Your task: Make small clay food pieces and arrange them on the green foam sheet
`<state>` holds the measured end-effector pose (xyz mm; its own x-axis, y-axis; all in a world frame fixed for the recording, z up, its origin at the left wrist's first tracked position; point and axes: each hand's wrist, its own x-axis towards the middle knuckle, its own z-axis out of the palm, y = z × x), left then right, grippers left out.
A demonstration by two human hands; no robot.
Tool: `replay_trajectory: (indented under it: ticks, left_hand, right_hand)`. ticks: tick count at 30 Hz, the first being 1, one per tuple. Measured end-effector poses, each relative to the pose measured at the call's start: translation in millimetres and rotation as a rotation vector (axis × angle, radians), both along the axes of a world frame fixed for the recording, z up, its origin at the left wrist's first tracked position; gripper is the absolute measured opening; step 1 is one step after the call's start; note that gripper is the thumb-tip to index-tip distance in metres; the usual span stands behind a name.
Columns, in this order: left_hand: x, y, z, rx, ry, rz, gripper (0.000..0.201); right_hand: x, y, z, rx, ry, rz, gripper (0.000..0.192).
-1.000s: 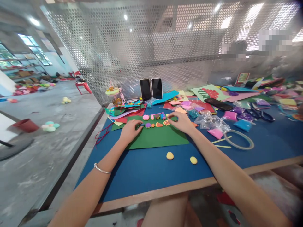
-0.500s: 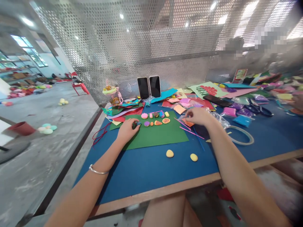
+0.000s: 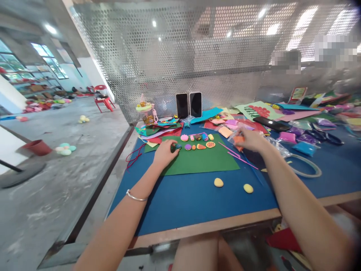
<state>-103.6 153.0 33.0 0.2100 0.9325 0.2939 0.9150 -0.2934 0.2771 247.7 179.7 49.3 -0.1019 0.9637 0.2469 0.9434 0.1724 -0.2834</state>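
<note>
My left hand [image 3: 166,153] rests at the left part of a green sheet [image 3: 197,163], fingers curled round a small dark green and blue piece [image 3: 175,148], partly hidden. Beside it, small clay pieces stand in two rows, among them a pink one [image 3: 184,138], a purple disc [image 3: 187,147] and a pizza-like round [image 3: 210,144]. To the sheet's right, my right hand [image 3: 251,140] pinches a clear packet of orange clay [image 3: 239,141]. Pink sticks [image 3: 241,160] lie below that hand. Two yellow clay lumps, one left [image 3: 218,182] and one right [image 3: 248,188], sit nearer the table edge.
Two phones [image 3: 188,105] lean against the perforated metal screen [image 3: 158,67]. Coloured papers [image 3: 160,130] are piled at the left, near a red cord [image 3: 134,156]. Clay packets [image 3: 287,137], scissors [image 3: 327,136], a dark phone [image 3: 270,123] and a tape ring [image 3: 307,165] lie at the right.
The view has swung left, so the table sits further right in the picture. My right hand has closed on the orange packet and lifted it slightly. The left hand stays at the green sheet.
</note>
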Motion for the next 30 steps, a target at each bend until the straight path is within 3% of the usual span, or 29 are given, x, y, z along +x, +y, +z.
replay_trajectory:
  ticks: [3,5,9,13,16,19,23,27,30]
  left_hand:
    - [3.1,-7.1,3.9,-0.031,0.048,0.072,0.03]
    - [7.6,-14.3,7.0,-0.049,0.089,0.147,0.032]
    - [17.9,-27.1,11.5,-0.107,0.168,0.245,0.035]
    - [22.3,-31.8,13.5,-0.201,0.225,0.278,0.027]
    - [21.5,-32.8,15.1,-0.225,0.256,0.288,0.022]
    - [19.7,-32.4,17.5,-0.204,0.269,0.285,0.022]
    - [17.6,-28.7,22.2,-0.138,0.256,0.264,0.027]
    - [20.4,-29.3,28.7,-0.033,0.224,0.192,0.035]
    - [32.0,-38.4,31.5,0.035,0.206,0.045,0.038]
  right_hand:
    - [-25.2,-1.1,14.7,0.115,0.12,0.03,0.027]
    - [-58.3,0.5,28.0,0.142,0.167,0.105,0.033]
    - [-150.2,12.1,47.0,0.123,0.271,0.437,0.033]
    - [-231.0,27.4,38.5,0.066,0.107,0.602,0.032]
    - [-256.7,33.1,23.9,0.013,0.013,0.598,0.031]
    - [-245.8,32.7,23.1,0.015,-0.036,0.567,0.038]
    - [-186.9,18.3,51.5,0.117,-0.06,0.608,0.034]
    - [-109.6,-24.8,77.0,0.089,0.0,0.578,0.026]
    - [-59.6,-69.9,72.9,-0.069,0.0,0.544,0.028]
